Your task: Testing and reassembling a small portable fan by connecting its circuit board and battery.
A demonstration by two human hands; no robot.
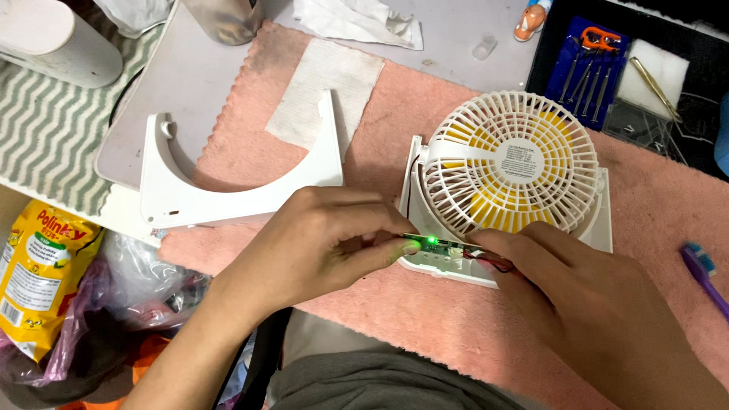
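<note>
Where the pink towel (pixel 425 114) covers the worktop, a small white desk fan (pixel 510 163) lies face up near the towel's middle, its round grille showing yellow blades beneath and its base open toward the near edge. The left hand (pixel 319 243) reaches in from the near left side, its thumb and forefinger pressed together in a pinch on a small green circuit board (pixel 425 243) that sits in the open base; a green light glows on the board. The right hand (pixel 585 296) comes in from the near right, its fingertips closed on the red wires (pixel 490 260) that run off the board's right end, though whether it grips them or only presses on them is hard to tell from this angle. The two hands nearly meet over the board.

To the left of the fan, the detached white back cover (pixel 228 193) with its curved cutout lies across the towel's left edge and a grey board (pixel 182 76). A white paper sheet (pixel 326 99) lies on the towel at its far side. Beyond the towel's far right corner a blue set of precision screwdrivers (pixel 588 72) rests in a black tray (pixel 702 57), with brass tweezers (pixel 653 83) just beside it on a white pad. A purple toothbrush (pixel 702 277) lies at the towel's right edge. A yellow snack bag (pixel 38 266) sits off the near left corner.
</note>
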